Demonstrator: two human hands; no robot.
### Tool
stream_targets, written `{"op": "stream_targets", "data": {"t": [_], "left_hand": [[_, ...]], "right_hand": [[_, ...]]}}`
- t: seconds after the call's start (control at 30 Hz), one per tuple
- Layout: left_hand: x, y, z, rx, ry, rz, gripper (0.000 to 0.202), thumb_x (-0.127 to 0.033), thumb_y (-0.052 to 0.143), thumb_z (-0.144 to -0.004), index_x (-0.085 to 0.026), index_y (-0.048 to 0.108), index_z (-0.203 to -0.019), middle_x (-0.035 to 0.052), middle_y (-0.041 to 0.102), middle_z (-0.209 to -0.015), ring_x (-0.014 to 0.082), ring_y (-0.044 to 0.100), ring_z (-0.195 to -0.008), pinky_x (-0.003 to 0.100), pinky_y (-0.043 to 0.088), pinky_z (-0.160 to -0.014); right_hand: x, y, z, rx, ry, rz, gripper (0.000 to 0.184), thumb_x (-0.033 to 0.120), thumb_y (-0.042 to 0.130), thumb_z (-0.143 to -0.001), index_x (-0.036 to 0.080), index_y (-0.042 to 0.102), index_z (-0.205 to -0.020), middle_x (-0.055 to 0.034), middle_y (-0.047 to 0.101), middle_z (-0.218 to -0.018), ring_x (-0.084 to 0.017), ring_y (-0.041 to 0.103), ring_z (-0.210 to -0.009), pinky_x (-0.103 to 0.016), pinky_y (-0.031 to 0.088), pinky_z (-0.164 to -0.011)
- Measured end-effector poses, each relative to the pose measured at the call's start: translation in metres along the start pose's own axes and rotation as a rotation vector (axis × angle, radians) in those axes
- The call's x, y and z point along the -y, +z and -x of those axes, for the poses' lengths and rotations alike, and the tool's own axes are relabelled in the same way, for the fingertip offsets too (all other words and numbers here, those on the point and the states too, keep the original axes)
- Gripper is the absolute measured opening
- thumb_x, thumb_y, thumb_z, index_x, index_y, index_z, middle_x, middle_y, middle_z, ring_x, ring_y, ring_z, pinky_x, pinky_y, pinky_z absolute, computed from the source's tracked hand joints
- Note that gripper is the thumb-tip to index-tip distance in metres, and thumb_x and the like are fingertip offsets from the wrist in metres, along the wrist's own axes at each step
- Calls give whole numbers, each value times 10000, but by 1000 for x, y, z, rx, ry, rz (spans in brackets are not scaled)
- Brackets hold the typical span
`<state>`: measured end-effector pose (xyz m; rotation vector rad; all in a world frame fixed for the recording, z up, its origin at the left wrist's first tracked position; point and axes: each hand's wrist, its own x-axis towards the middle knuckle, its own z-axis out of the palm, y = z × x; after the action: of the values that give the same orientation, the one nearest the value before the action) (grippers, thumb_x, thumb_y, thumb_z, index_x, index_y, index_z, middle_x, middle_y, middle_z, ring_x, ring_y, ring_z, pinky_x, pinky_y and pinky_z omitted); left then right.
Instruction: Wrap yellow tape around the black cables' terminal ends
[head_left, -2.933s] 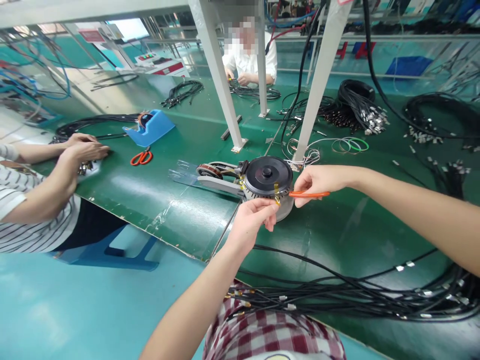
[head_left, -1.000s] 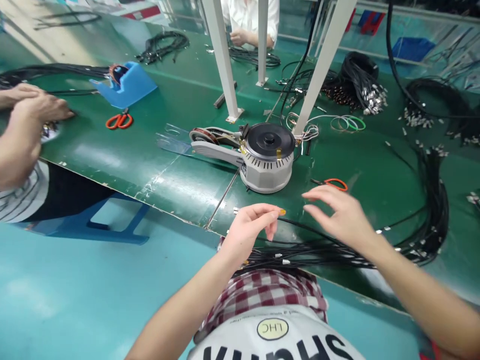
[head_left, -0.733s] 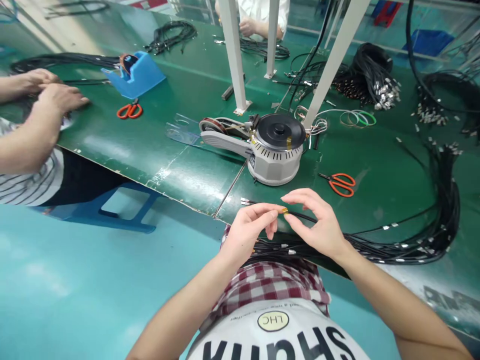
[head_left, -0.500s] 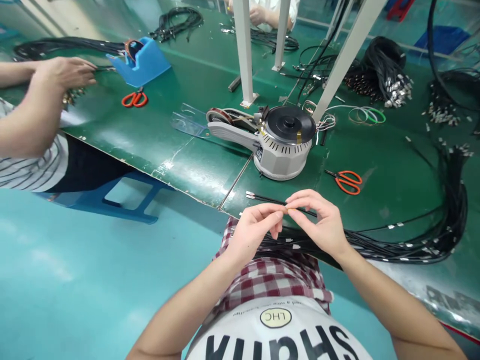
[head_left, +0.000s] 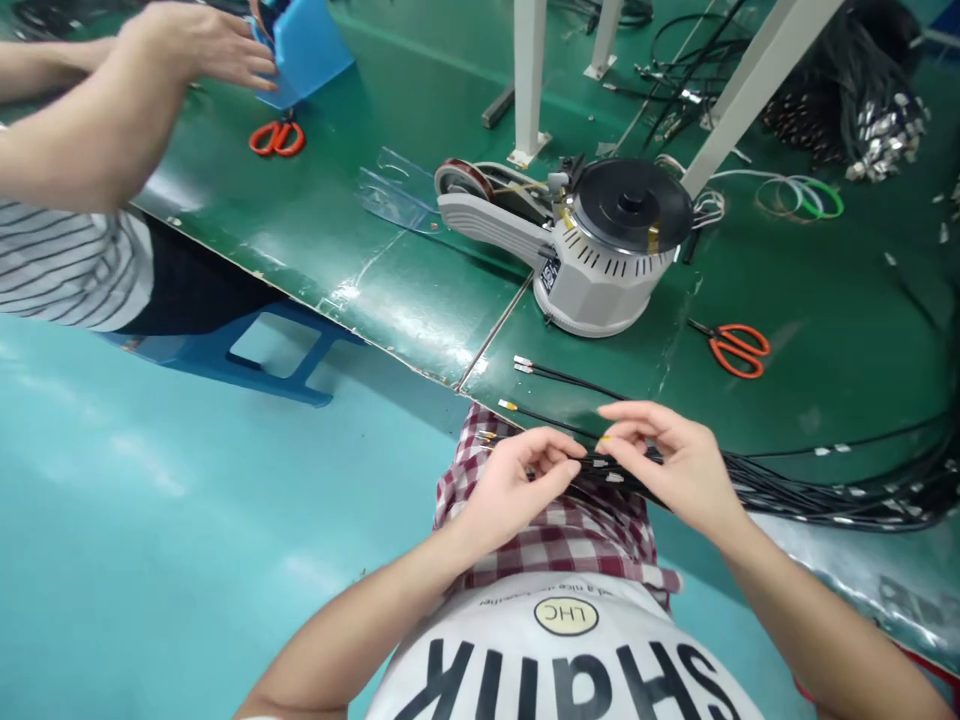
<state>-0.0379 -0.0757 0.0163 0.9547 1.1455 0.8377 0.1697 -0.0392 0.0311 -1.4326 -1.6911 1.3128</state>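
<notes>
My left hand [head_left: 511,487] and my right hand [head_left: 670,462] are close together at the near edge of the green table [head_left: 810,320], both pinching thin black cables [head_left: 795,495] of the bundle that lies across my lap. A small yellow bit shows at my right fingertips. Two loose cable ends [head_left: 551,373] with metal tips lie on the table just beyond my hands. The grey tape dispenser [head_left: 600,245] with a black round top stands further back. Orange scissors [head_left: 733,347] lie to its right.
A co-worker's arms [head_left: 127,95] reach over the table at the far left, near a blue tape holder [head_left: 304,45] and a second pair of orange scissors [head_left: 277,138]. White frame legs [head_left: 529,80] stand behind the dispenser. More cable bundles [head_left: 855,90] lie at the back right.
My right hand has put the scissors down on the table and joined the left at the cables. Both hands have dropped toward my lap and the view has tilted down.
</notes>
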Motion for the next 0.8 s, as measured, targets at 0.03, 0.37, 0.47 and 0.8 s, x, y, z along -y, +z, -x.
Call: {"op": "stream_targets", "data": {"t": [0.03,0.37,0.47,0.8], "left_hand": [[-1,-1,-2,-25,5,-1,196,-325,711,-861,-160,717,-967,45,657,-806,144,558,-721,248,448,-671],[-2,1,-9,-22,184,-186,252,-293,773,-837,-189,701,-1056,41,656,-897,139,571,-736,251,468,-676],[-3,1,-11,-16,249,-255,155,-287,749,-869,-198,729,-994,48,676,-923,151,599,-780,256,481,-696],[-6,3,-22,-28,123,-131,114,-275,719,-874,-172,756,-843,51,701,-849,161,623,-763,262,490,-708]], "right_hand": [[3,1,-2,28,-16,2,336,325,696,-885,249,632,-1206,-5,741,-839,-176,662,-724,-313,505,-685],[12,0,-8,198,-101,160,509,176,645,-864,293,441,-1316,48,723,-842,-150,640,-688,-291,522,-721],[11,0,-9,225,-111,189,490,168,630,-876,299,432,-1304,46,718,-857,-159,656,-719,-300,531,-736],[13,-8,-10,252,-248,269,383,146,607,-914,263,476,-1253,31,695,-897,-147,648,-787,-314,505,-824]]}}
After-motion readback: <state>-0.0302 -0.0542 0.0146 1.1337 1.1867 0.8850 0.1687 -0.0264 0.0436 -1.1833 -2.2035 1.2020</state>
